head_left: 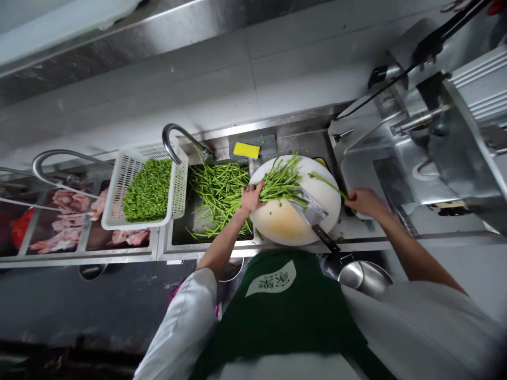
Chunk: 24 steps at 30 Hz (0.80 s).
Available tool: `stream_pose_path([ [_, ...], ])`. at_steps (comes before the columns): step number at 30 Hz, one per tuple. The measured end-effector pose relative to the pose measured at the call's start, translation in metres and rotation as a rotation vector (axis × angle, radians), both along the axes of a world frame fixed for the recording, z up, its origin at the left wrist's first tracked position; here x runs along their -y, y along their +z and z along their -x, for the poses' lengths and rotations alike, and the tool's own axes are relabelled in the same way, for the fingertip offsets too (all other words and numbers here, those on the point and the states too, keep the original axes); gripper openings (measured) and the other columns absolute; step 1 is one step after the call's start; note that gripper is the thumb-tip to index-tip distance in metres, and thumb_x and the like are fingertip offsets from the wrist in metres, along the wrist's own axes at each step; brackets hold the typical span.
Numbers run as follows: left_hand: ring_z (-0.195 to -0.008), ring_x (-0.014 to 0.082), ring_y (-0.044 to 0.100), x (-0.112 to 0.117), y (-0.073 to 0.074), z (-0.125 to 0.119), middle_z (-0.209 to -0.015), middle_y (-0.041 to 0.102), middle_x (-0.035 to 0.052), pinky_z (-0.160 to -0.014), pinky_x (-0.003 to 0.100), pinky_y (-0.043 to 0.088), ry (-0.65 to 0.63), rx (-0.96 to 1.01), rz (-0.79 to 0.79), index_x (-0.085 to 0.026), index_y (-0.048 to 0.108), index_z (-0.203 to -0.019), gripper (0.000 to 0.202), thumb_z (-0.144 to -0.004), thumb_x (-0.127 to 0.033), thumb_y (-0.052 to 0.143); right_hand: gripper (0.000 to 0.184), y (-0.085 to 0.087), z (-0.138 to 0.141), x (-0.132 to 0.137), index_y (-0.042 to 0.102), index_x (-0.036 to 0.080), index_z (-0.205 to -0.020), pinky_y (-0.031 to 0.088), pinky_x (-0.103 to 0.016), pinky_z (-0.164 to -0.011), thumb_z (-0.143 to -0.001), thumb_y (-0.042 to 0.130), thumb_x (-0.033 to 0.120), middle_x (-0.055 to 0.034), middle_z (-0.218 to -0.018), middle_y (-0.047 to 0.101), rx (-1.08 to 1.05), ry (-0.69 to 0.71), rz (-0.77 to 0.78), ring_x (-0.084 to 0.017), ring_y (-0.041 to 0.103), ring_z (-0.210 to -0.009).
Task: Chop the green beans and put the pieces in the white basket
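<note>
I work along a steel bench [301,138] set against a pale tiled wall [293,79], with a metal shelf [170,37] running overhead. My left hand [251,198] is closed over a bundle of green stems [279,184] at the left side of a round white cutting board [293,236], whose middle is stained yellowish. My right hand [362,202], a little blurred, is off the board's right side and pinches one end of a single stem [327,182], its other end reaching back over the board. A cleaver [315,211] lies flat there, its blade touching the bundle's cut ends and its dark handle pointing towards my green apron [293,311]. Left of the board, a sink [182,219] holds a heap of more stems [214,184], and beyond it a white basket [174,216] of chopped greens [148,190] sits across the basins, with pieces of raw meat [67,221] in the compartments below and beside it. Curved taps [174,129] rise along the back. A yellow block [246,150] lies behind the board on a grey slab [268,141]. To my right stands steel equipment [420,158], and a metal pot [366,277] sits lower down, below the bench edge.
</note>
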<state>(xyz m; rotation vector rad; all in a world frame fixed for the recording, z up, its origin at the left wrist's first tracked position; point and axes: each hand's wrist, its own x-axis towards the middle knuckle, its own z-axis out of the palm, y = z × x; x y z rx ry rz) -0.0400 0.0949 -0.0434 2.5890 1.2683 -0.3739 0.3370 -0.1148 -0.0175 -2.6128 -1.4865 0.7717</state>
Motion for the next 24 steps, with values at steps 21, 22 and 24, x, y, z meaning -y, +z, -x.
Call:
stream_pose_path([
  [21, -0.142, 0.0447, 0.042, 0.063, -0.002, -0.014, -0.164, 0.034, 0.0213, -0.114, 0.059, 0.033, 0.098, 0.018, -0.127, -0.032, 0.009, -0.169, 0.100, -0.090, -0.060, 0.064, 0.053, -0.030, 0.195, 0.079, 0.053, 0.022, -0.146, 0.048, -0.044, -0.089, -0.093, 0.052, 0.016, -0.0194, -0.133, 0.057, 0.166, -0.099, 0.058, -0.031, 0.063, -0.107],
  [22, -0.138, 0.0429, 0.046, 0.057, -0.001, -0.012, -0.162, 0.036, 0.0218, -0.113, 0.057, 0.035, 0.085, 0.023, -0.132, -0.031, 0.011, -0.169, 0.097, -0.091, -0.058, 0.063, 0.054, -0.030, 0.190, 0.082, 0.051, 0.022, -0.147, 0.049, -0.039, -0.083, -0.093, 0.052, 0.017, -0.0175, -0.129, 0.058, 0.133, -0.077, 0.094, -0.027, 0.065, -0.098],
  [24, -0.133, 0.0410, 0.050, 0.050, 0.001, -0.009, -0.160, 0.038, 0.0221, -0.112, 0.054, 0.037, 0.064, 0.013, -0.146, -0.030, 0.015, -0.168, 0.094, -0.092, -0.056, 0.063, 0.054, -0.026, 0.182, 0.087, 0.049, 0.022, -0.147, 0.046, -0.033, -0.074, -0.094, 0.052, 0.020, -0.0144, -0.125, 0.057, 0.094, -0.034, 0.119, -0.021, 0.065, -0.085],
])
